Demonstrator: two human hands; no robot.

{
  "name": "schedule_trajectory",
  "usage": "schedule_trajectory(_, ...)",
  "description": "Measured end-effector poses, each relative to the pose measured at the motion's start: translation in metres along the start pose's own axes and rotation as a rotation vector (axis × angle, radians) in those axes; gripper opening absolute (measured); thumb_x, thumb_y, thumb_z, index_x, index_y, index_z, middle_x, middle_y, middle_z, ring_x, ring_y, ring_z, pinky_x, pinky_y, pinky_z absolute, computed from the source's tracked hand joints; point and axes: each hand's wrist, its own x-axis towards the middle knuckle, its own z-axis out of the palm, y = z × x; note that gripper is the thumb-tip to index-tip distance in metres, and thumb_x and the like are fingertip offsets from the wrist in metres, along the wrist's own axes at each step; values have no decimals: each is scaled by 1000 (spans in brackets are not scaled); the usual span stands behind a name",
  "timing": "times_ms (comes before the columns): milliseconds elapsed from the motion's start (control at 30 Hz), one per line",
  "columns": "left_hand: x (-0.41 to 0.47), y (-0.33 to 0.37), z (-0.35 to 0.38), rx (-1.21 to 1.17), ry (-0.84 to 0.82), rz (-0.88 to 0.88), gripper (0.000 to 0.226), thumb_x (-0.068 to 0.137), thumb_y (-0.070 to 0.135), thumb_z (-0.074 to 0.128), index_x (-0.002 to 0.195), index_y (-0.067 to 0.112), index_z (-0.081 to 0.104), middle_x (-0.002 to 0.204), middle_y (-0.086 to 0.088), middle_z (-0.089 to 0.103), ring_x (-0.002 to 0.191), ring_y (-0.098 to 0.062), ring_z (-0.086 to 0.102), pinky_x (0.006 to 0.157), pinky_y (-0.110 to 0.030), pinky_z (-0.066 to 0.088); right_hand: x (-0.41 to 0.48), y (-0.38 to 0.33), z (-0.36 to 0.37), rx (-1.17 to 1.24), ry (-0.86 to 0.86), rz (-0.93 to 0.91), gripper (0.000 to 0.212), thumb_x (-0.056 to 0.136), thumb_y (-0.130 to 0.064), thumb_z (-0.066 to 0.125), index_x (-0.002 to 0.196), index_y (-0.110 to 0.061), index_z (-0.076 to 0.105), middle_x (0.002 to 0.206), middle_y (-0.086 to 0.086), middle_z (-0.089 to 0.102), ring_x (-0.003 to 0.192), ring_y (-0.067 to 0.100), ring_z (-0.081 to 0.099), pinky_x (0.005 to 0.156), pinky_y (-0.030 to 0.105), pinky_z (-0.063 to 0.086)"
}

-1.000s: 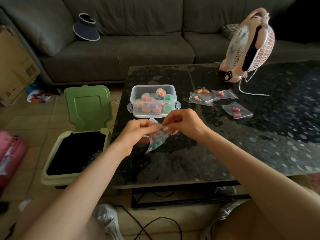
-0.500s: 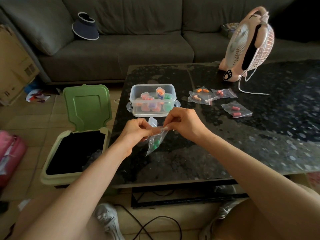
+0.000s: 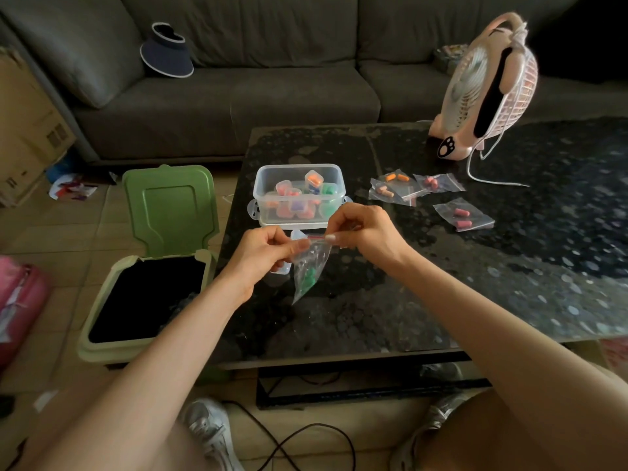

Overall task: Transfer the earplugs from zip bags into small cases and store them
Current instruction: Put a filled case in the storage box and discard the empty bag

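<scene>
Green earplugs [image 3: 310, 279] hang in the zip bag [image 3: 311, 266] we pinch between left hand [image 3: 263, 251] and right hand [image 3: 363, 229].

Home living room, sofa [image 3: 238, 96], coffee table [image 3: 441, 300]

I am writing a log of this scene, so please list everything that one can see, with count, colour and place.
table: one, black, centre.
box: one, clear, table's far left, holding coloured cases.
loose case: one, clear, just before box.
held bag: one, clear, green earplugs inside, above table.
loose bags: apparently four, clear, orange or pink earplugs, right of box.
fan: one, pink, table's far edge.
bin: one, green, lid open, floor left of table.
sofa: one, grey, behind table.
visor: one, dark blue, on sofa.
carton: one, brown, far left.
left hand: fingers pinch held bag's top.
right hand: fingers pinch held bag's top.
</scene>
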Motion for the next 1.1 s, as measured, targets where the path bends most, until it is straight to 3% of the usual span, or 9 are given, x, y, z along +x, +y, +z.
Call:
schedule_trajectory(67,-1,1,0,2,-53,70,18,75,26,73,76,16,59,74,2,61,69,-11,55,59,-21,44,2,1,-2,82,-108,51,11,83,-1,64,76,-9,62,77,5,63,71,15,60,66,25,53)
schedule_trajectory(167,-3,2,0,74,-144,213,11,81,19,69,91,21,66,90,8,64,78,-8,54,65,-16,42,2,3,-2,101,-192,93,14,85,2,59,75,-8,59,76,4,61,68,11,58,62,22,51)
schedule_trajectory(400,-2,0,1,143,-214,276,8,78,13,71,76,18,66,97,7,58,82,-6,52,73,-16,39,1,5,-3,86,-241,126,12,89,-10,61,83,-3,68,75,4,65,66,8,62,65,25,53)
schedule_trajectory(567,-4,1,-1,99,-318,299,16,75,7,73,69,16,61,101,3,62,92,-8,57,81,-22,47,0,5,0,100,-234,184,35,91,-27,60,94,5,71,83,12,71,75,20,65,70,26,55)
schedule_trajectory(700,-5,0,-2,80,-400,257,15,72,17,74,71,22,60,85,0,63,80,-10,59,74,-22,49,2,10,1,104,-258,270,43,93,-34,55,95,6,70,89,21,70,76,26,65,79,36,56)
schedule_trajectory(833,1,-6,-2,115,-340,198,10,84,7,66,90,11,59,87,-5,63,80,-14,63,73,-26,55,2,12,-2,105,-261,329,44,96,-37,48,100,2,67,83,12,69,69,16,64,72,31,56)
schedule_trajectory(967,4,-10,1,110,-211,145,3,86,9,64,87,11,62,80,-3,65,74,-10,65,71,-22,56,3,18,-4,9,-252,362,33,97,-34,49,113,-7,59,94,12,70,77,23,67,79,37,55)
schedule_trajectory(1100,8,-13,3,72,-141,68,8,89,17,61,89,9,61,84,-4,68,72,-10,68,75,-27,54,-4,25,-4,-116,-360,345,25,94,-13,56,119,-10,55,100,11,67,89,26,66,83,38,55)
